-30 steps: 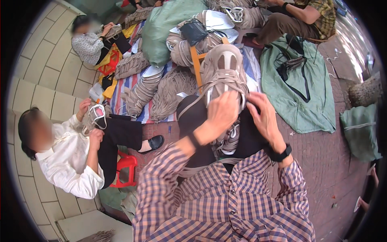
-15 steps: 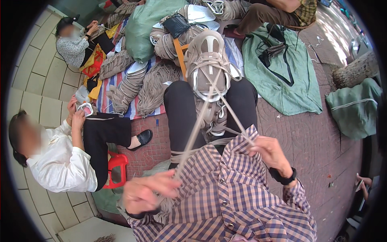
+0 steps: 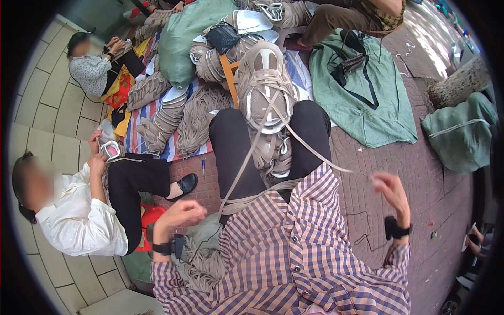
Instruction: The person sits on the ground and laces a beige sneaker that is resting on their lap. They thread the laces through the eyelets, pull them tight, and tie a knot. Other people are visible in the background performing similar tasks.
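Observation:
A beige-grey sneaker rests toe-up over a stack of similar shoes between my knees. Its front is threaded with a flat beige shoelace, whose two long ends cross over the toe. One end slants down slack toward my lap, just right of my left hand. That hand is raised with loosely bent fingers, apart from the lace. Stretching right, the other end curves toward my right hand and blurs close to its fingertips. Those fingers are smeared, so contact with the lace is unclear.
Bundled shoes and a heap of laces lie on a striped sheet. On the left, a co-worker in white handles a shoe part. A green sack is spread at right; a tree trunk stands beyond.
Both hands have moved outward, away from each other. The shoelace ends, pulled straight before, now sag in curves; the left hand has let go of its end.

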Action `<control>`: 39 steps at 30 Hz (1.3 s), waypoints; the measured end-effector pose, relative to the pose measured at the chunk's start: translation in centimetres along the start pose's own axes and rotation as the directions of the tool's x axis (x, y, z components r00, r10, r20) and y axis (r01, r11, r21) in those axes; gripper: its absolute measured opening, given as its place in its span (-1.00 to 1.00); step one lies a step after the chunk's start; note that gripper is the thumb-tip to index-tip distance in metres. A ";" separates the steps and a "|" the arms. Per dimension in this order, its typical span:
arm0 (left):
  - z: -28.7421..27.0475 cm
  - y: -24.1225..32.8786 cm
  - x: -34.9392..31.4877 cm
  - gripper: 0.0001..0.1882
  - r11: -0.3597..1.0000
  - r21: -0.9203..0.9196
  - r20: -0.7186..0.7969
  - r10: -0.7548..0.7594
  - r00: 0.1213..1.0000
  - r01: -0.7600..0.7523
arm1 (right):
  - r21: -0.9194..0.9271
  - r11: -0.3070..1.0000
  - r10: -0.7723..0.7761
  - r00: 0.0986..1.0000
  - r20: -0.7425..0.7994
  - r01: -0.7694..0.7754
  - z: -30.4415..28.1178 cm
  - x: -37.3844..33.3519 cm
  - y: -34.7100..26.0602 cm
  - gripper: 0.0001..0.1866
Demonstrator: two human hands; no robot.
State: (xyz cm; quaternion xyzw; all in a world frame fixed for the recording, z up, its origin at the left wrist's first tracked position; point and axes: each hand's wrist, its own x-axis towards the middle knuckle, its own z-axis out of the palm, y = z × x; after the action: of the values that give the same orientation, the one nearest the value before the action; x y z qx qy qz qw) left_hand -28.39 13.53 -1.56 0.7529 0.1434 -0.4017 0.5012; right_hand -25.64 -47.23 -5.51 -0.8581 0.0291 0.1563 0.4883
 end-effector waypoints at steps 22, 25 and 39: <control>1.7 25.6 21.7 -0.83 0.007 0.992 0.013 0.987 0.161 -0.124 | -0.498 0.725 -0.622 0.763 -0.176 0.476 12.7 20.4 -18.4 -0.77; 2.1 24.6 21.9 -0.80 0.128 0.980 -0.109 0.985 0.130 -0.150 | -0.428 0.777 -0.481 0.874 0.070 0.462 13.9 18.2 -15.9 -0.76; 9.4 15.2 14.0 -0.69 0.915 0.024 -0.371 0.381 0.847 -0.402 | -0.116 0.926 -0.371 0.922 -0.111 0.359 9.5 19.9 -15.3 -0.83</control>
State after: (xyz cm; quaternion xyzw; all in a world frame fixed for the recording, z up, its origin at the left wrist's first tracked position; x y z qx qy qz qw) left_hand -14.48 -4.18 -3.96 0.8138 0.0892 -0.1387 0.5572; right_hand -5.95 -29.18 -3.21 -0.8786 -0.1067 0.0072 0.4654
